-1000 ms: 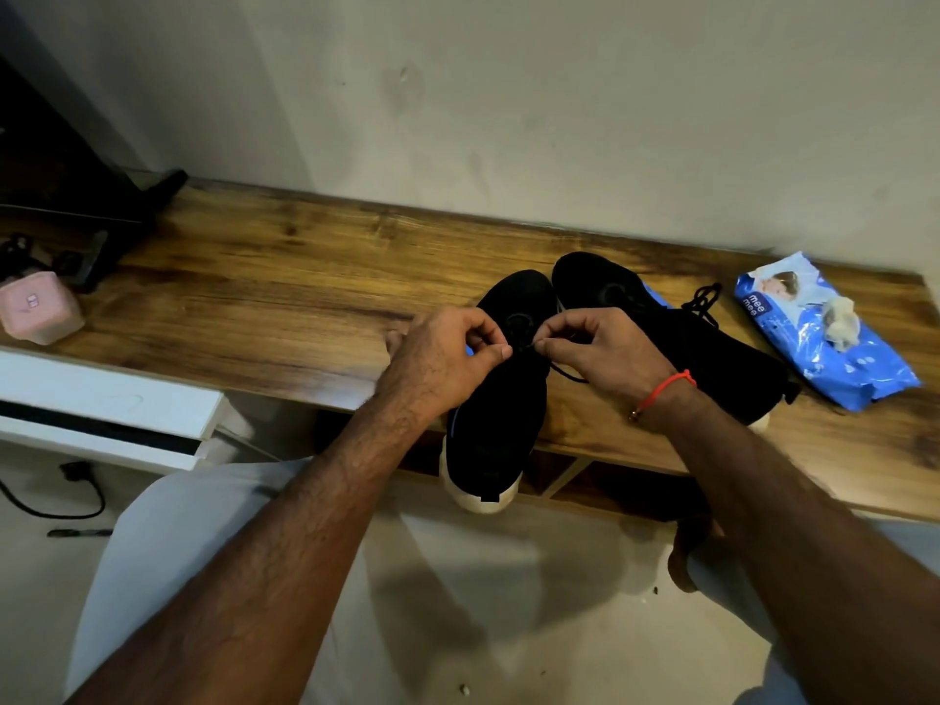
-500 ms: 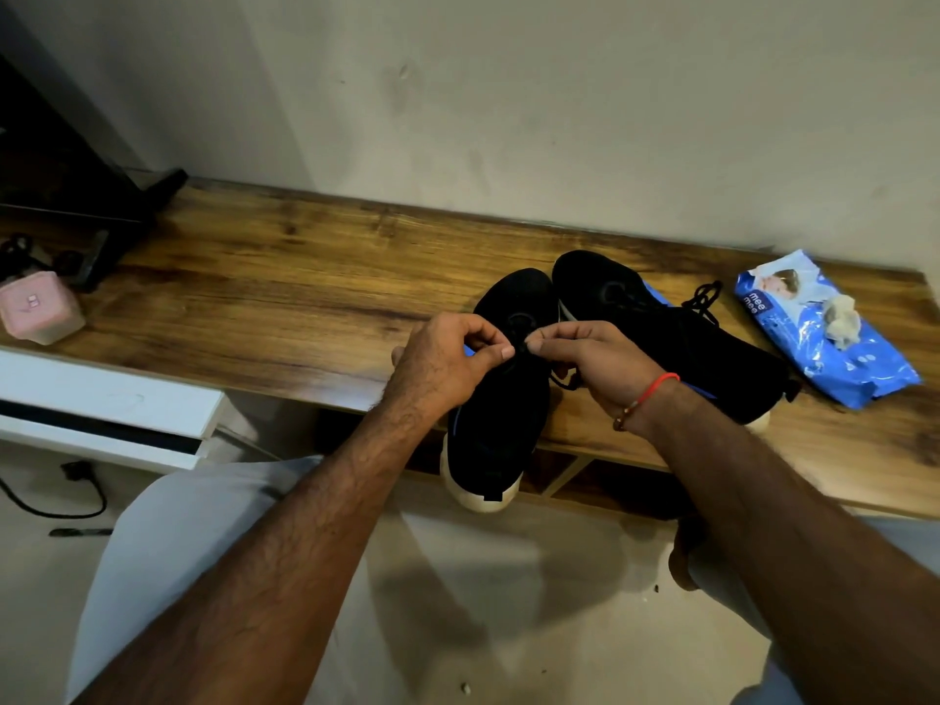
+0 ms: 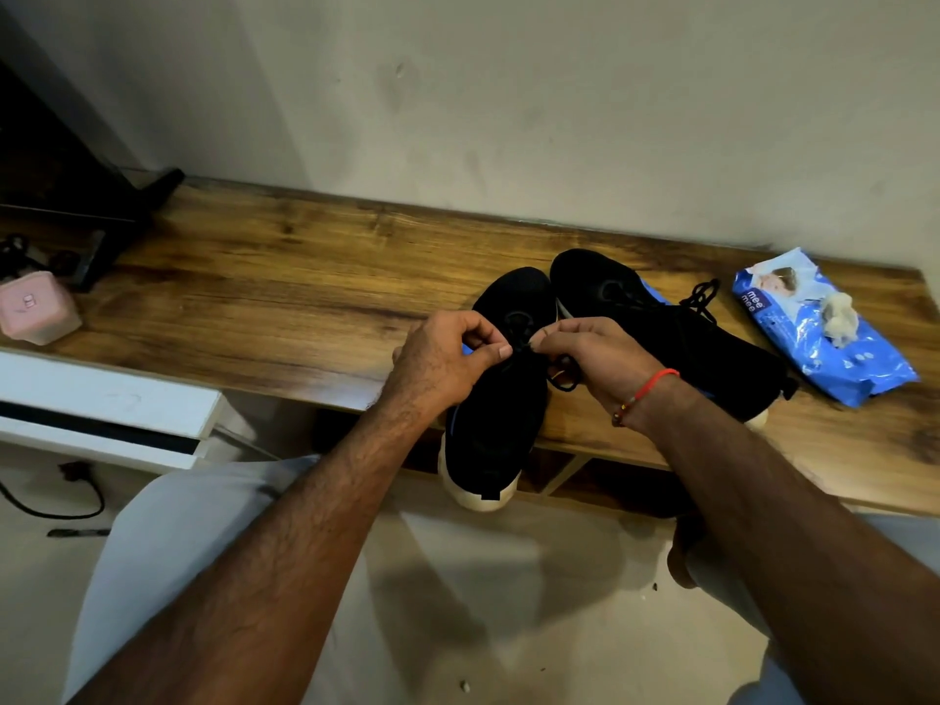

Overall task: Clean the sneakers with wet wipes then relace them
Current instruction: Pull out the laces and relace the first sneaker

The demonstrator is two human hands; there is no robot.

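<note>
Two black knit sneakers with cream rubber soles lie side by side on the long wood-grain bench top (image 3: 305, 277) that crosses the middle of the frame. The nearer sneaker (image 3: 501, 414) sits at centre with its heel hanging over the front edge of the bench; the farther sneaker (image 3: 676, 338) lies just to its right, angled toward the right of the frame, touching or almost touching it near the toes.

Both hands work over the throat of the nearer sneaker. The left hand (image 3: 442, 363) has thumb and forefinger pinched together on the thin black shoelace (image 3: 562, 371), the other fingers curled in. The right hand (image 3: 590, 356), with a red thread bracelet at the wrist, pinches the same lace just beside it, and a small loop of lace hangs below its fingers.

The lace looks thin, limp and smooth, so it probably slips unless it is pinched close to its stiff tip, and it likely needs gentle tension to feed through an eyelet. The sneaker's knit upper appears soft and would give under pressure, while the sole is firmer; the shoe looks light, and with its heel overhanging it may tip if pressed there. Steadying it by the sides of the midfoot seems safest.

A blue wet-wipe pack (image 3: 819, 328) with a crumpled wipe on top lies at the right end of the bench.
</note>
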